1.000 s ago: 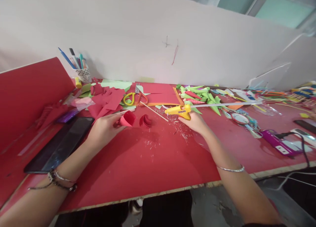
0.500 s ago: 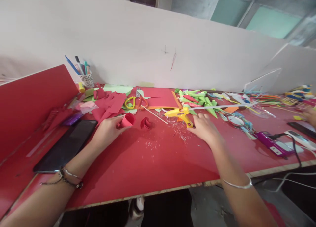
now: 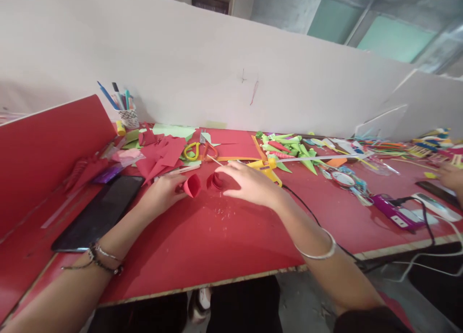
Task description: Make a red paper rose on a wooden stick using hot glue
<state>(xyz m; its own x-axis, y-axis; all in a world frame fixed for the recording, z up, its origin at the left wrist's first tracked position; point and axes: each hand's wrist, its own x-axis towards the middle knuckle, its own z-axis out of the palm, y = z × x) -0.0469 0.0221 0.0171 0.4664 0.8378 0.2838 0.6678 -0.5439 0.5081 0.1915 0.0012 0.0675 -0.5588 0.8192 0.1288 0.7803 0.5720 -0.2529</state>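
My left hand (image 3: 164, 194) holds a red paper cone (image 3: 192, 185) between thumb and fingers, its wide end facing right. A second piece of curled red paper (image 3: 214, 181) lies on the table just right of the cone. My right hand (image 3: 249, 183) reaches over from the right with thumb and fingers apart, close beside that curl, and nothing shows between them. Behind my right hand a yellow glue gun (image 3: 269, 169) with a long clear glue stick (image 3: 318, 157) rests on the table, partly hidden by the hand.
Red paper scraps (image 3: 162, 152), yellow-handled scissors (image 3: 191, 151) and green paper cones (image 3: 289, 145) lie along the back. A black phone (image 3: 97, 215) is at left, a purple power strip (image 3: 396, 212) at right. Another person's hand (image 3: 452, 176) shows at the right edge.
My right hand has left the glue gun and moved left to the curled red paper. The cone in my left hand has turned and shifted slightly right.
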